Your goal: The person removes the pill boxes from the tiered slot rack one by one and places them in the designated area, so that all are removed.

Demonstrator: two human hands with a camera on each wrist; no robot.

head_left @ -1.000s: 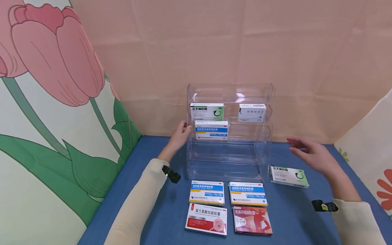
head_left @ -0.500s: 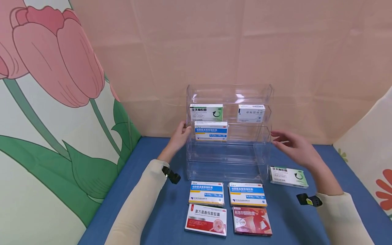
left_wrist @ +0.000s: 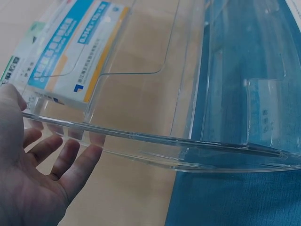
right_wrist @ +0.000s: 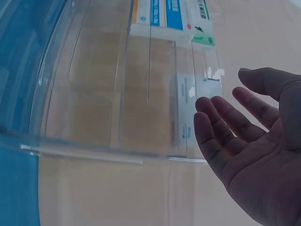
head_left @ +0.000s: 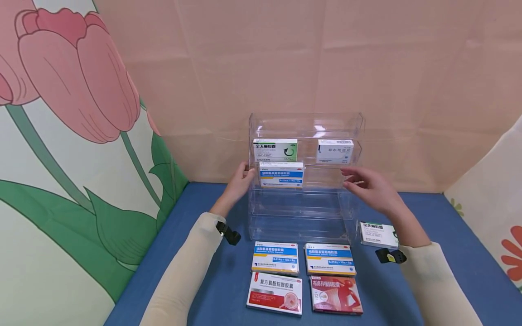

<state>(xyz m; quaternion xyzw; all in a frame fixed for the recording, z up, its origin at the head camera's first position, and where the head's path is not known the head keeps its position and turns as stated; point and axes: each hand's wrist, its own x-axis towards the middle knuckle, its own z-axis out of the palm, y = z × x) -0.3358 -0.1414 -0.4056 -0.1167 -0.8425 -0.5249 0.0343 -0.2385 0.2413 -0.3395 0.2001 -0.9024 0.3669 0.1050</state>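
A clear plastic tiered display rack (head_left: 297,228) stands upright at the middle of the table. My left hand (head_left: 238,183) holds its left side edge; in the left wrist view the thumb lies at the front and the fingers (left_wrist: 66,157) curl behind the panel. My right hand (head_left: 375,188) is at the rack's right side, holding nothing, its fingers loosely bent in the right wrist view. On the upper tiers sit a green-and-white medicine box (head_left: 275,150) at left and a white medicine box (head_left: 335,151) at right. One tier lower is a blue-and-white medicine box (head_left: 282,175).
Before the rack lie two blue-and-white boxes (head_left: 275,258), a red-and-white box (head_left: 275,292) and a pinkish-red box (head_left: 336,294). Another green-and-white box (head_left: 378,234) lies right of the rack, partly behind the right forearm. A cloth backdrop (head_left: 310,68) hangs behind the blue table (head_left: 216,290).
My right hand has moved left from beyond the rack to its right side, and its forearm now covers part of the green-and-white box on the table. The left hand has stayed at the rack.
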